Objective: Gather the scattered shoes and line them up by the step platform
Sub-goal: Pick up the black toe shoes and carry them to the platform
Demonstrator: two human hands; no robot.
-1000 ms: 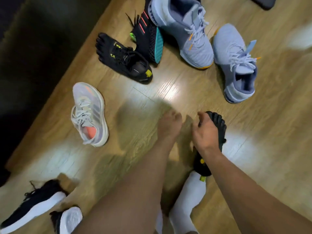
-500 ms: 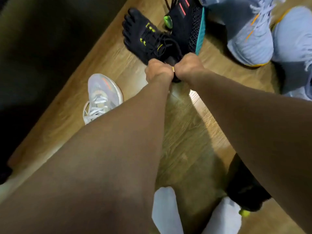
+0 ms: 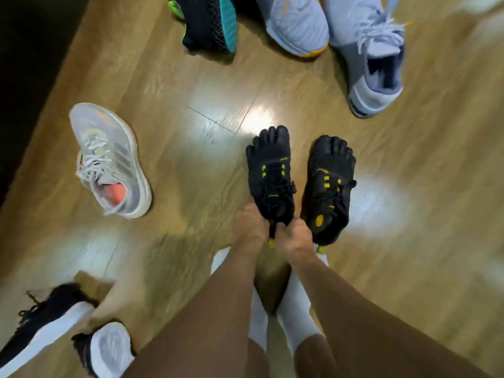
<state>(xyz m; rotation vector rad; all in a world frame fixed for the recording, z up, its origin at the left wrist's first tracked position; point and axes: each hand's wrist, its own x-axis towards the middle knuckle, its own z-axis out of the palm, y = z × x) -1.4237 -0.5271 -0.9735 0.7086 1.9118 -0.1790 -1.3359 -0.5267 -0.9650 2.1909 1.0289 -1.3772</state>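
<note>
A black five-toed shoe [image 3: 270, 170] is gripped at its heel by the left hand [image 3: 252, 230] and right hand [image 3: 293, 237], fingers curled. It is held just beside its mate [image 3: 328, 184] on the wooden floor [image 3: 191, 137], toes aligned, apparently for pairing. A grey sneaker [image 3: 109, 159] lies well apart.

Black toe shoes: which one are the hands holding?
The left toe shoe, gripped at its heel by left hand and right hand; the right toe shoe lies beside it.
</note>
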